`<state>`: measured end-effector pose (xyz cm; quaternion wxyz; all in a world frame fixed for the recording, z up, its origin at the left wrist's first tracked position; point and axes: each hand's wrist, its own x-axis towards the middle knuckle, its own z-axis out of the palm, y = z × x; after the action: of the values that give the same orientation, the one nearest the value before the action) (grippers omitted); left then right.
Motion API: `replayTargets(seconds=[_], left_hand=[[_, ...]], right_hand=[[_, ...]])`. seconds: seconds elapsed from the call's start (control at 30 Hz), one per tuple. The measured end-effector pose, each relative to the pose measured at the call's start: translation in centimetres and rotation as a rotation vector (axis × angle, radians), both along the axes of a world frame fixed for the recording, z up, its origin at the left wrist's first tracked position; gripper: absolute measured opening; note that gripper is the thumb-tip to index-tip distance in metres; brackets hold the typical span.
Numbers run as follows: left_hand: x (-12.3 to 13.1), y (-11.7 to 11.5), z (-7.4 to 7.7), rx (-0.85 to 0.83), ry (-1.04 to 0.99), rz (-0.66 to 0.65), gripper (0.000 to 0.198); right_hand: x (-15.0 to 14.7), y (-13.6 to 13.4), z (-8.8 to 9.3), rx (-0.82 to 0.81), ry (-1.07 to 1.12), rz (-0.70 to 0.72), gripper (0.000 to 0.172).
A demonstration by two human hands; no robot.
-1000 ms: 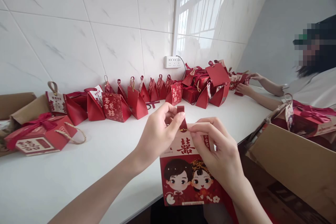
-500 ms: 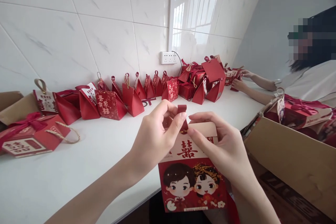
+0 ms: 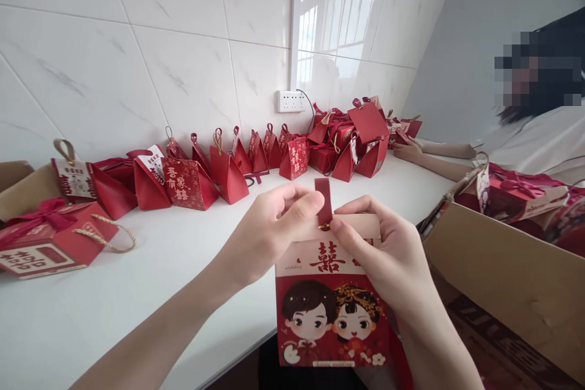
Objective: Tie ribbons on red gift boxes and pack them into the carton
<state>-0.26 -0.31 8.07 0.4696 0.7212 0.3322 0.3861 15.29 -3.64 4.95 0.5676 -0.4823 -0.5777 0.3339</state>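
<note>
head view: my left hand [image 3: 269, 228] and right hand [image 3: 388, 256] both pinch the red tab [image 3: 324, 201] atop the gift box [image 3: 331, 304] printed "囍", below my fingers.

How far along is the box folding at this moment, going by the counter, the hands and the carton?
Done: a row of closed red boxes stands along the wall, with a heap by the corner. In hand: the left hand and right hand pinch the red tab atop the cartoon-printed box, held at the counter edge. Left: the cardboard carton holds more red boxes; their state is unclear.
</note>
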Motion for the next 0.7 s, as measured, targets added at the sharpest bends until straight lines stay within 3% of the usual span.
replayTargets(seconds=[0.17,0.7], left_hand=[[-0.31,0.05,0.11,0.051,0.194,0.048,0.025],[0.11,-0.66,0.30,-0.003,0.103,0.012,0.015]], right_hand=[[0.37,0.19,0.05,0.034,0.013,-0.057,0.017],[0.71,-0.66,-0.10,0.027,0.130,0.021,0.017]])
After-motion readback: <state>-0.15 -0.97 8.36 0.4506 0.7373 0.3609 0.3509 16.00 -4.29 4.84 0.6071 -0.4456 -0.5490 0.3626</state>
